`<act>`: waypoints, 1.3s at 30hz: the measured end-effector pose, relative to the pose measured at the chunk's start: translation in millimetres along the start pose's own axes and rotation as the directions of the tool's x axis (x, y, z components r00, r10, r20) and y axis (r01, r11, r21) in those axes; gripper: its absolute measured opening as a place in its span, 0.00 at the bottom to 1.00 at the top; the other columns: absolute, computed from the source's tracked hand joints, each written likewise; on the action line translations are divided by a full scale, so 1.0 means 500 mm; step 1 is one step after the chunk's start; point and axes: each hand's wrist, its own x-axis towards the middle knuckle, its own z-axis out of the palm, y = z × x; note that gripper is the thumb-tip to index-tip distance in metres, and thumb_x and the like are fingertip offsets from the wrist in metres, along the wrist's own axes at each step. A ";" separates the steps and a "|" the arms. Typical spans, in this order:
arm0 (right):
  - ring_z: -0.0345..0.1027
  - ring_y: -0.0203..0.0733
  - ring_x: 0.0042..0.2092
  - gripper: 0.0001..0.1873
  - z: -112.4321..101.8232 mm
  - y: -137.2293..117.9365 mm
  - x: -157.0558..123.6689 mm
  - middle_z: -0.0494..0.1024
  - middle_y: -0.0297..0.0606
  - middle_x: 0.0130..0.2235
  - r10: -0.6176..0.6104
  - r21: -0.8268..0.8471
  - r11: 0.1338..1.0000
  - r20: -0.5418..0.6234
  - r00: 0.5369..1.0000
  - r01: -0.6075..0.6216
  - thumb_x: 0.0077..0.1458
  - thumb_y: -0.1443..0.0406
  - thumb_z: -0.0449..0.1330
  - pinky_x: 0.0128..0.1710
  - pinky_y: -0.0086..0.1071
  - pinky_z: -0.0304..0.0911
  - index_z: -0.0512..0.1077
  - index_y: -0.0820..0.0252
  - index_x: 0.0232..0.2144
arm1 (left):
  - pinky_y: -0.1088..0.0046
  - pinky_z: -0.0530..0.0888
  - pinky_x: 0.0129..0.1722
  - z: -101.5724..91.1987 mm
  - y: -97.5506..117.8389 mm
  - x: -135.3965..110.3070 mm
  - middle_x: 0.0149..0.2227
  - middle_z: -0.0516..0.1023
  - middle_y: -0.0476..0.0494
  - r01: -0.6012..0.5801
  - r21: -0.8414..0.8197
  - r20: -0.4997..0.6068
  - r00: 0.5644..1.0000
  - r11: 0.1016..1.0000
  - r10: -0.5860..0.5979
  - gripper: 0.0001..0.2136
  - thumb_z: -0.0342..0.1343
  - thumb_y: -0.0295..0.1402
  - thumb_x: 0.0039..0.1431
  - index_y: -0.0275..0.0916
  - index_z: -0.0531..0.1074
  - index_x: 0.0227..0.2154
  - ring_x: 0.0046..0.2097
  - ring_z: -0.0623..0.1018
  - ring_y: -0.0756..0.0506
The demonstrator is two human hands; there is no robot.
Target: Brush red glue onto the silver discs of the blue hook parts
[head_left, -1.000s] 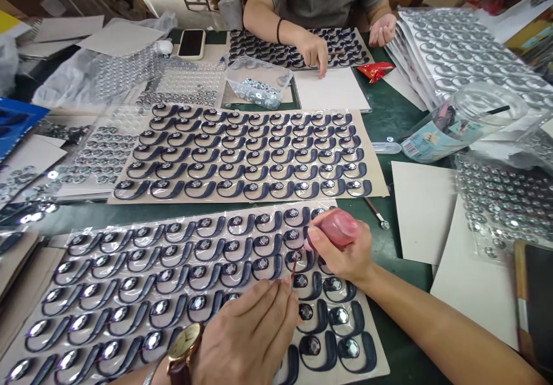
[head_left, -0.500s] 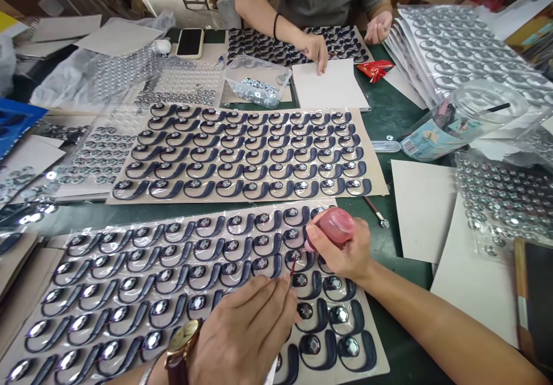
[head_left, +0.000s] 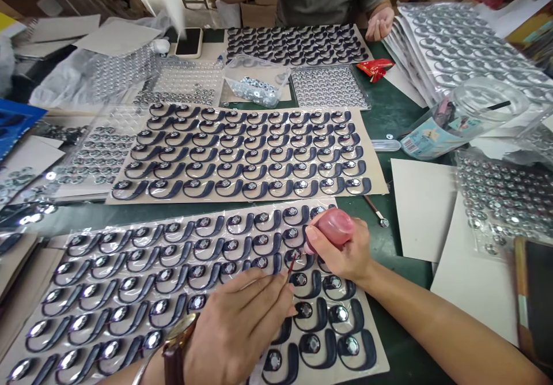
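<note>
My right hand (head_left: 352,252) is closed around a pink squeeze bottle (head_left: 334,226), its nozzle tilted down to the left over the nearer card (head_left: 375,359). That card carries rows of dark blue curved pieces, many with a shiny round gem (head_left: 352,346). My left hand (head_left: 242,321), with a watch at the wrist, hovers low over the card, fingers pressed together. A thin dark red stick (head_left: 292,264) juts from its fingertips, its tip at a gem just left of the nozzle. The thumb side of the left hand is partly hidden.
Behind lies a second card (head_left: 375,183) of similar pieces. A clear tub (head_left: 257,74) of small metal parts, a gem sheet (head_left: 330,88), a plastic jar (head_left: 458,123) and a brown stick (head_left: 372,205) surround it. A co-worker's hand (head_left: 380,25) rests opposite.
The co-worker has lifted the white sheet away toward the upper left, uncovering the gem sheet. My left hand has shifted slightly left; my right hand and the bottle stay nearly still.
</note>
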 end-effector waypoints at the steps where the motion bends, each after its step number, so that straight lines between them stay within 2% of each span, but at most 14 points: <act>1: 0.63 0.34 0.19 0.06 0.000 0.000 0.000 0.67 0.31 0.17 0.020 0.014 1.000 0.021 1.000 -0.020 0.50 0.64 0.59 0.20 0.29 0.64 0.70 0.60 0.26 | 0.65 0.76 0.41 -0.001 -0.003 -0.001 0.44 0.76 0.36 0.025 -0.043 0.000 1.000 0.999 -0.025 0.12 0.46 0.23 0.60 0.27 0.70 0.43 0.45 0.76 0.44; 4: 0.64 0.35 0.19 0.05 0.002 0.003 -0.004 0.68 0.31 0.17 0.055 0.045 0.997 0.066 0.996 -0.058 0.50 0.63 0.59 0.22 0.30 0.65 0.70 0.60 0.28 | 0.67 0.74 0.43 0.001 -0.015 -0.005 0.44 0.76 0.38 0.117 -0.175 -0.009 0.993 0.978 -0.120 0.13 0.49 0.21 0.56 0.31 0.69 0.44 0.45 0.76 0.47; 9: 0.66 0.34 0.21 0.05 0.008 0.003 -0.014 0.73 0.34 0.21 0.005 0.067 0.998 0.050 0.999 -0.009 0.47 0.64 0.61 0.23 0.29 0.66 0.70 0.60 0.26 | 0.69 0.74 0.43 0.006 -0.035 -0.008 0.40 0.78 0.42 0.249 -0.343 -0.076 0.954 0.905 -0.291 0.14 0.53 0.20 0.54 0.36 0.69 0.43 0.40 0.78 0.49; 12: 0.68 0.34 0.22 0.05 0.001 -0.003 -0.006 0.74 0.33 0.23 0.064 0.208 0.975 0.045 0.997 -0.072 0.49 0.65 0.61 0.23 0.29 0.66 0.70 0.60 0.29 | 0.69 0.73 0.43 0.007 -0.039 -0.007 0.40 0.78 0.44 0.282 -0.373 -0.088 0.937 0.884 -0.337 0.12 0.53 0.21 0.55 0.37 0.70 0.42 0.39 0.78 0.50; 15: 0.69 0.35 0.22 0.05 -0.009 -0.004 0.016 0.73 0.31 0.21 0.168 0.313 0.930 0.098 0.981 -0.190 0.52 0.63 0.58 0.23 0.29 0.66 0.69 0.60 0.31 | 0.69 0.73 0.43 0.003 -0.035 -0.006 0.40 0.78 0.44 0.229 -0.334 -0.109 0.954 0.914 -0.279 0.12 0.52 0.21 0.56 0.36 0.69 0.43 0.41 0.77 0.50; 18: 0.69 0.36 0.23 0.07 -0.009 0.006 0.038 0.73 0.31 0.21 0.207 0.268 0.933 0.143 0.968 -0.239 0.51 0.61 0.60 0.25 0.30 0.67 0.69 0.59 0.30 | 0.70 0.74 0.42 -0.004 -0.031 -0.002 0.41 0.77 0.42 0.124 -0.183 -0.107 0.984 0.975 -0.145 0.12 0.51 0.21 0.57 0.33 0.69 0.44 0.42 0.77 0.49; 22: 0.69 0.36 0.23 0.06 0.011 0.022 0.045 0.73 0.31 0.21 0.191 0.243 0.949 0.073 0.979 -0.203 0.49 0.63 0.61 0.26 0.31 0.68 0.70 0.59 0.30 | 0.68 0.75 0.42 -0.009 -0.035 0.014 0.42 0.77 0.39 0.042 0.051 -0.075 0.996 0.998 -0.039 0.11 0.49 0.25 0.59 0.30 0.70 0.43 0.43 0.77 0.47; 26: 0.70 0.36 0.22 0.05 0.023 0.023 0.041 0.75 0.31 0.21 0.145 0.300 0.943 0.025 0.989 -0.146 0.50 0.66 0.60 0.24 0.30 0.68 0.70 0.60 0.32 | 0.67 0.76 0.41 0.001 -0.045 0.023 0.41 0.77 0.40 0.023 0.128 -0.087 0.996 0.992 -0.012 0.10 0.48 0.25 0.60 0.30 0.71 0.42 0.41 0.77 0.47; 32: 0.71 0.39 0.24 0.06 0.024 0.030 0.035 0.76 0.34 0.22 0.139 0.250 0.956 0.067 0.988 -0.151 0.49 0.66 0.61 0.27 0.32 0.68 0.70 0.61 0.32 | 0.60 0.73 0.48 0.029 -0.036 -0.001 0.48 0.72 0.31 -0.072 0.249 0.042 0.997 0.966 0.064 0.15 0.47 0.24 0.57 0.26 0.67 0.48 0.50 0.72 0.39; 35: 0.70 0.38 0.24 0.07 0.026 0.034 0.033 0.75 0.34 0.23 0.134 0.213 0.966 0.076 0.988 -0.148 0.49 0.65 0.61 0.27 0.32 0.68 0.70 0.60 0.32 | 0.60 0.72 0.48 0.034 -0.026 -0.004 0.49 0.70 0.26 -0.128 0.317 0.073 0.991 0.940 0.110 0.18 0.49 0.26 0.57 0.22 0.65 0.48 0.52 0.70 0.36; 39: 0.69 0.37 0.23 0.06 0.026 0.030 0.036 0.75 0.34 0.23 0.107 0.167 0.979 0.081 0.991 -0.120 0.48 0.65 0.61 0.27 0.32 0.67 0.71 0.61 0.30 | 0.61 0.73 0.48 0.033 -0.020 0.000 0.48 0.71 0.26 -0.164 0.366 0.091 0.986 0.916 0.141 0.18 0.49 0.28 0.56 0.21 0.66 0.48 0.52 0.70 0.35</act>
